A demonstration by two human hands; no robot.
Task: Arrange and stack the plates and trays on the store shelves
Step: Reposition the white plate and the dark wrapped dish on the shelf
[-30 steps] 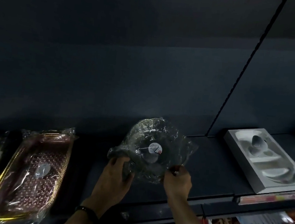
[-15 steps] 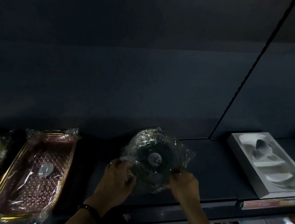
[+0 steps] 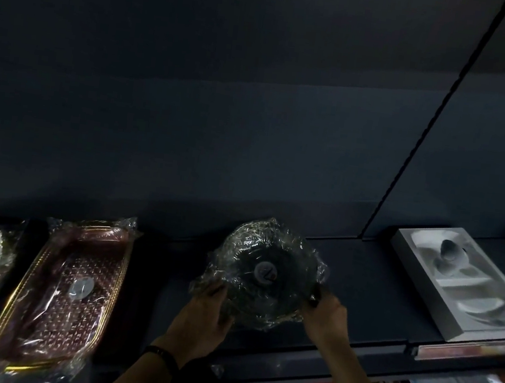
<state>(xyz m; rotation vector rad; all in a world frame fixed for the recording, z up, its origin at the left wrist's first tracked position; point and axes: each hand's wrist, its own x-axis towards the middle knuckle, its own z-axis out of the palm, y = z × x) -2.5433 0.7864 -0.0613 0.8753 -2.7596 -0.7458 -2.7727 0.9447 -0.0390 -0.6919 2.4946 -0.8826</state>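
So the left hand [image 3: 204,316] and right hand [image 3: 324,318] each grip a near edge of the clear round plastic-wrapped plate [image 3: 266,272], lower centre of frame, at the dark shelf [image 3: 366,288]. The gold-rimmed maroon rectangular tray [image 3: 70,290] sits lower left.

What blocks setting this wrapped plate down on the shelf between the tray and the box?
Nothing visible does. The left hand and right hand grip the wrapped glass plate over the shelf; the gold-rimmed tray lies apart to its left, the white boxed set apart to its right.
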